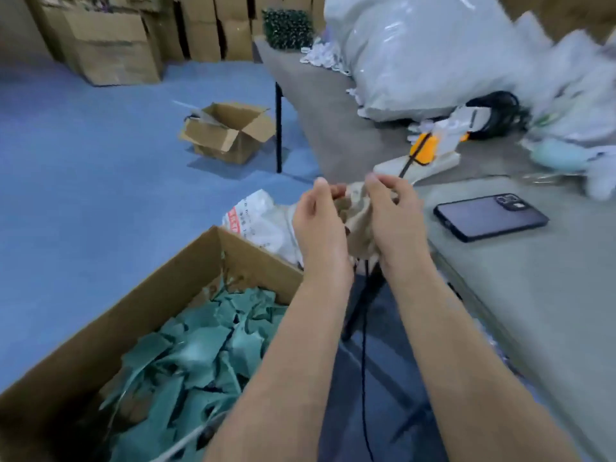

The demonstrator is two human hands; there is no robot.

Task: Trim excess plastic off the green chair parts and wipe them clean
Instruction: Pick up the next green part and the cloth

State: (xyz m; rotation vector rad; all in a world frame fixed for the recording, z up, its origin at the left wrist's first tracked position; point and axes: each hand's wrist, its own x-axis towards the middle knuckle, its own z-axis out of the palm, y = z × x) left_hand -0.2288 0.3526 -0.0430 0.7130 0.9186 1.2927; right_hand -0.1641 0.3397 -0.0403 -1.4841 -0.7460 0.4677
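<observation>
Because our left hand (318,225) and right hand (393,215) both pinch the cloth (356,221), bunching it between them at chest height, we judge we are readying it for wiping. Neither hand shows a part yet. The green chair parts (200,355) lie heaped in the cardboard box (166,261) just below, close for picking. A phone (490,216) rests on the table (533,295) beside us.

On the counter (533,295) to my right I see a dark phone (490,216) lying flat. Farther back sit a white and orange tool (430,145), a coiled black cable (500,111) and a big grey plastic sack (423,51). On the blue floor (83,161) to the left stands a small open carton (230,131), with stacked cartons (113,38) far behind it.
</observation>
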